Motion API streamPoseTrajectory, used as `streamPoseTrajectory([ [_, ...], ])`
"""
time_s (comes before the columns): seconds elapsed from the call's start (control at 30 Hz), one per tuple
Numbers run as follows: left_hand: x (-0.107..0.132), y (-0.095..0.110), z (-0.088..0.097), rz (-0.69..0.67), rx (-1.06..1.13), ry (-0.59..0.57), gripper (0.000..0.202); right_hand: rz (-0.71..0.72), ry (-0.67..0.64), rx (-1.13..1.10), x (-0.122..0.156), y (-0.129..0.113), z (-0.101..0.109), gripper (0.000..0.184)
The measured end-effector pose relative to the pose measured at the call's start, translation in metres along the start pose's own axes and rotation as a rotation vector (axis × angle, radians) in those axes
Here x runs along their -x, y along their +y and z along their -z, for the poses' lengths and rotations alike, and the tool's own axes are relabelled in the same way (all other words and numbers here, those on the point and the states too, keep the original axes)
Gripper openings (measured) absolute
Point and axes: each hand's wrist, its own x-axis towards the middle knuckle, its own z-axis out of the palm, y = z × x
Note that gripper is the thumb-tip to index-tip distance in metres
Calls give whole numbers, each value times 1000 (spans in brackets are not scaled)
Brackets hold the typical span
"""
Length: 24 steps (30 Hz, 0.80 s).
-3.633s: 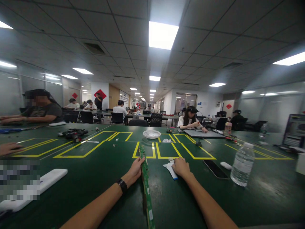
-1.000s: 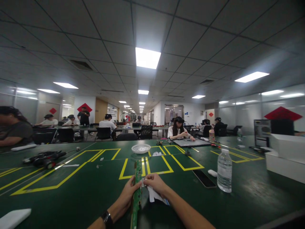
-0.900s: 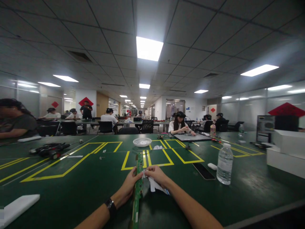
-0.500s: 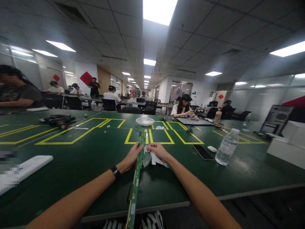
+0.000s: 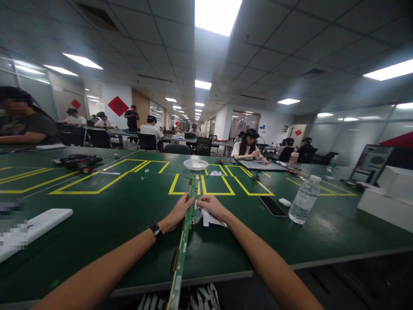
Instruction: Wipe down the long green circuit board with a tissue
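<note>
A long, narrow green circuit board (image 5: 184, 241) runs from the table's front edge toward the middle, with dark connectors along its left side. Closed around its upper part, my left hand (image 5: 179, 212) has the thumb on the board's face. My right hand (image 5: 213, 206) is closed on a white wipe (image 5: 209, 219), which hangs below the fingers. Its fingertips are at the board's right edge, close to my left thumb; whether they touch the board I cannot tell.
Ahead stands a clear round dish (image 5: 195, 165). To the right are a phone (image 5: 272, 206), a white earbud case (image 5: 284, 202) and a water bottle (image 5: 305, 200). A white slab (image 5: 41, 228) lies left. Beyond, a person (image 5: 248, 146) sits at a grey panel (image 5: 263, 165).
My right hand has shifted slightly left, closer to the board, with the wipe in it. My left hand keeps its hold, and the board has hardly moved.
</note>
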Motion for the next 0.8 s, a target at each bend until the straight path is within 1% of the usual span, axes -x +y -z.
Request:
streamPoseTrajectory([
  [0.2,0,0,1,4,16,10,43,-10,4,-40,-1,0,2,21],
  [0.43,-3,-4,3,0,53,31,42,-9,19,-21,-2,0,3,20],
  [0.67,-2,-4,2,-8,25,8,40,27,8,-7,-1,1,2,24],
  [0.8,-1,-3,2,4,6,25,39,9,-5,-25,0,0,1,25],
])
